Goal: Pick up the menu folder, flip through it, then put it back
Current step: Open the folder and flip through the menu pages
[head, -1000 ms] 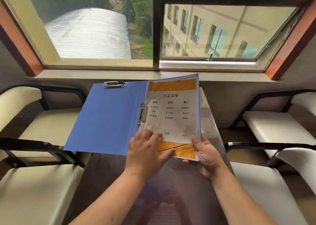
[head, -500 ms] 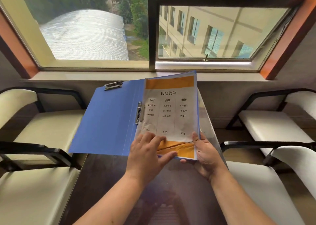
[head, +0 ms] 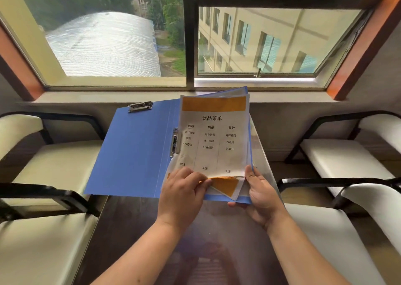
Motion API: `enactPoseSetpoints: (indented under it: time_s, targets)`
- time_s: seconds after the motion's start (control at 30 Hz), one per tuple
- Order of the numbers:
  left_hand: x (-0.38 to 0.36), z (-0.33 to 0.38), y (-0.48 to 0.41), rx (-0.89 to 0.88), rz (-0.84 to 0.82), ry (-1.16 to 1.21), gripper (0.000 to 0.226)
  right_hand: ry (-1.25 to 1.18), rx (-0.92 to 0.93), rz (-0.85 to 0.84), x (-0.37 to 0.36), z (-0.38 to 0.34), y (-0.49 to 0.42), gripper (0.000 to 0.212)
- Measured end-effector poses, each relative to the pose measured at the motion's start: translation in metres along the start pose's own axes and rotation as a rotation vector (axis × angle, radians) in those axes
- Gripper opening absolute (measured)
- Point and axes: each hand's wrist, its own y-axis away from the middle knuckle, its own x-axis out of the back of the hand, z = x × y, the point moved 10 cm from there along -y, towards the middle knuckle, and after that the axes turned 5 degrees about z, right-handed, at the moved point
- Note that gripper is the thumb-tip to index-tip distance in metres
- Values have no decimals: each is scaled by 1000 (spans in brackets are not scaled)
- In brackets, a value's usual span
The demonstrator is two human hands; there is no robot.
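A blue menu folder [head: 132, 152] is held open above the dark table [head: 130, 230], its left cover spread flat with a metal clip at the top. On its right half lie white menu pages [head: 213, 137] with an orange band and printed text. My left hand [head: 182, 195] pinches the bottom edge of the top page and curls it upward, showing the orange band of the page beneath. My right hand [head: 261, 194] grips the folder's lower right corner, thumb on the pages' edge.
Cream padded chairs with black frames stand left [head: 50, 165] and right [head: 338, 161] of the narrow table. A window sill [head: 108, 96] and a large window lie straight ahead, just beyond the folder.
My left hand has lifted the bottom edge of the top page, which now curls up from the page under it. The folder stays held in much the same place.
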Motion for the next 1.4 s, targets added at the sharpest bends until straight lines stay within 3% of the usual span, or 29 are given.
enactPoseSetpoints:
  time_s: [0.83,1.17,1.27,1.4]
  targets:
    - [-23,-41,-8,257,-172,269,22,6,-13,-20,2,4,-18,30]
    - [-18,-52,-12,299,-72,219,33,-31,-7,-3,12,4,-20,31]
    - [-12,-59,-10,319,-13,246,26,-24,14,22,17,0,-20,39]
    - [8,-80,-4,476,135,384,18,-16,26,39,23,-5,-20,30]
